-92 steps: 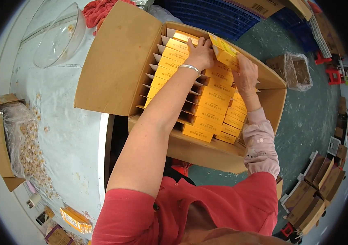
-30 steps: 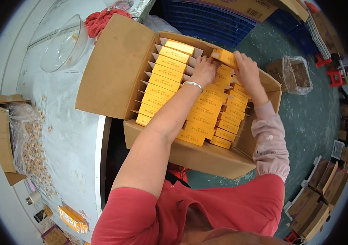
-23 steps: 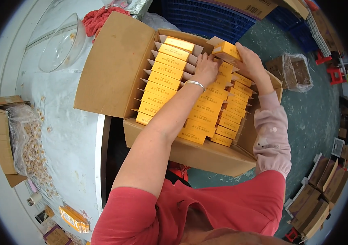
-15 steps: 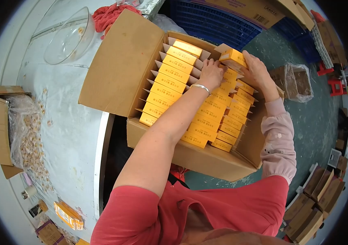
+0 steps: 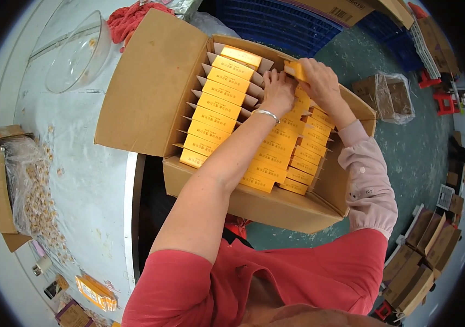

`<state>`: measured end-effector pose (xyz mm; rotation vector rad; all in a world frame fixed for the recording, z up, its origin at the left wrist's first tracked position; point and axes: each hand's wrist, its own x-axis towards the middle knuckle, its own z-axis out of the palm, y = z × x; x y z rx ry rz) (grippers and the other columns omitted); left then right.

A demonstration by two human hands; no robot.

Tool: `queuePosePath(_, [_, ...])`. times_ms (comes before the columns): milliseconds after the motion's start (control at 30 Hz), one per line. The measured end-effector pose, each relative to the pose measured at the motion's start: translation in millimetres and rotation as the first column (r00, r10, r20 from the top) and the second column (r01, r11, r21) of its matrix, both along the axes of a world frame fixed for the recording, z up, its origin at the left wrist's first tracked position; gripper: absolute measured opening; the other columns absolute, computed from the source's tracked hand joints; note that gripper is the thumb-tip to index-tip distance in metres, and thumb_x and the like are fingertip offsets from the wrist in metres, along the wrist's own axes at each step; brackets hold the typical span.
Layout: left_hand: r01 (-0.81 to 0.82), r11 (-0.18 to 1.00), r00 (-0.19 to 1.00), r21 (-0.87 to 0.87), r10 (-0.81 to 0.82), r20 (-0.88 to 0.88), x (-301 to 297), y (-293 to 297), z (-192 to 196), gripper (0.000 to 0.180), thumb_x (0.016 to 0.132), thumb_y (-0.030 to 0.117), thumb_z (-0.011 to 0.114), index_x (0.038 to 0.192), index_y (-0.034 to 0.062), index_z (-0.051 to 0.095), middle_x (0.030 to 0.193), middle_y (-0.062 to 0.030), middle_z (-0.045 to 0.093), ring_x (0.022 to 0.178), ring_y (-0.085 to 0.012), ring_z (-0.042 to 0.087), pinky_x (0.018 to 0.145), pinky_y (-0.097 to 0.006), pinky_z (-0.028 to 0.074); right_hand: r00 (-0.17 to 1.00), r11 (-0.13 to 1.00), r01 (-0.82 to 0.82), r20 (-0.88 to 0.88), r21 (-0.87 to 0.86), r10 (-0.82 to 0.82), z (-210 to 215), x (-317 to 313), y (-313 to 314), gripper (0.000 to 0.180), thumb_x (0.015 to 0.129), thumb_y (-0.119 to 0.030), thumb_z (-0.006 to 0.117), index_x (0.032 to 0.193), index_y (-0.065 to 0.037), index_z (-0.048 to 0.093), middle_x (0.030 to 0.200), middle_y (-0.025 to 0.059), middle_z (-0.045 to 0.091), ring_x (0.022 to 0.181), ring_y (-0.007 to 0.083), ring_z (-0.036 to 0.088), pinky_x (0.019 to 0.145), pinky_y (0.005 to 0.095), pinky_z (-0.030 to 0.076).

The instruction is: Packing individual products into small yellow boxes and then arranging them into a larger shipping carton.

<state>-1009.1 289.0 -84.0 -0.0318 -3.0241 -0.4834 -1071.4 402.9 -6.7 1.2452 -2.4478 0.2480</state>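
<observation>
A large open cardboard carton (image 5: 265, 204) sits in front of me, filled with rows of small yellow boxes (image 5: 216, 109) standing between cardboard dividers. My right hand (image 5: 319, 82) grips one yellow box (image 5: 297, 70) at the far end of the carton, above the right rows. My left hand (image 5: 277, 92), a silver bangle on its wrist, presses on the divider and box tops right beside it. The carton's left flap (image 5: 151, 87) lies open over the table.
A clear plastic bowl (image 5: 77, 52) and a red cloth (image 5: 131, 19) lie on the grey table at the left. A small carton with a bag of beige pieces (image 5: 17, 185) stands at the table's left. Blue crates (image 5: 276, 22) and wrapped boxes (image 5: 385, 95) sit on the floor.
My right hand has carried the yellow box from above the right rows toward the carton's far end. My left hand has slid up along the rows to meet it.
</observation>
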Motion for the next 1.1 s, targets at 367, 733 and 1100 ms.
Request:
queuePosePath(367, [0.046,0.998,0.999,0.040,-0.045,-0.012,14,2,-3,0.038,0.084,0.033,0.059,0.120,0.0215,0.057,0.133,-0.0224,0.036,0.128,-0.0373,0.024,0.107,-0.052,0.012,0.928,0.988,0.152,0.345,-0.007,-0.141,-10,-23,2,0.038,0.072,-0.027,0.070,0.099,-0.011,0.048,0.089,0.0101,0.058,0.080,0.0338,0.060,0.066,0.0424,0.049])
queuePosePath(733, [0.183,0.957,0.970,0.225,-0.140,-0.197,122,-44,54,0.045,0.076,0.020,0.068,0.119,0.0137,0.055,0.140,-0.0218,0.029,0.133,-0.0439,0.016,0.103,-0.059,0.017,0.984,0.983,0.176,0.032,0.045,-0.178,-37,17,6,0.066,0.078,-0.030,0.066,0.134,-0.010,0.036,0.131,0.0103,0.042,0.124,0.0273,0.038,0.099,0.0460,0.030])
queuePosePath(1100, [0.102,0.954,0.976,0.281,-0.042,-0.213,192,-111,78,0.033,0.076,0.010,0.066,0.109,0.0066,0.060,0.132,-0.0203,0.039,0.123,-0.0423,0.036,0.100,-0.049,0.031,0.893,0.940,0.336,0.296,0.059,-0.338,-29,10,7,0.048,0.079,-0.021,0.063,0.124,-0.011,0.048,0.116,0.0049,0.053,0.112,0.0251,0.047,0.092,0.0418,0.033])
